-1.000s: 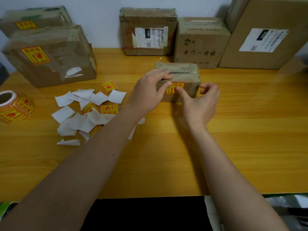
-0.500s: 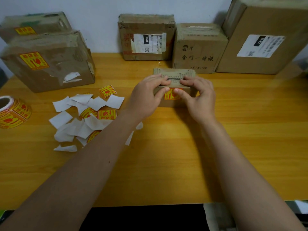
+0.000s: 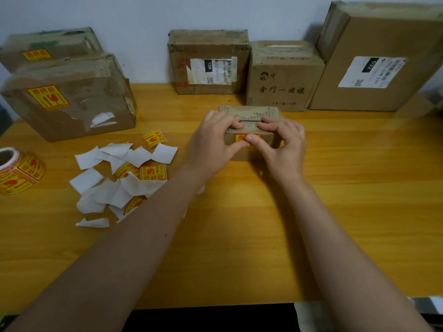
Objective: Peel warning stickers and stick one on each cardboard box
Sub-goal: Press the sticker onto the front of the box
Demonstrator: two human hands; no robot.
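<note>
A small cardboard box [image 3: 249, 121] is gripped mid-table by the left hand [image 3: 213, 142] and right hand [image 3: 284, 144], thumbs pressed on its yellow sticker [image 3: 239, 137]. Wooden table [image 3: 335, 200] set against pale wall [image 3: 134, 17]; backing scraps [image 3: 115, 178] and sticker roll [image 3: 19, 171] lie left.

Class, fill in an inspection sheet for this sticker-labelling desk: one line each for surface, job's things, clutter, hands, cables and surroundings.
Surface: wooden table, yellow-orange grain.
Job's things: small box in the middle, warning sticker on its front face; two stickered boxes at the left; three unstickered boxes along the wall; sticker roll at the left edge.
Clutter: white backing papers mixed with loose stickers.
Hands: left hand and right hand both grip the small box, thumbs pressing on the sticker.
Cables: nothing seen.
Surroundings: plain pale wall behind the boxes.
</note>
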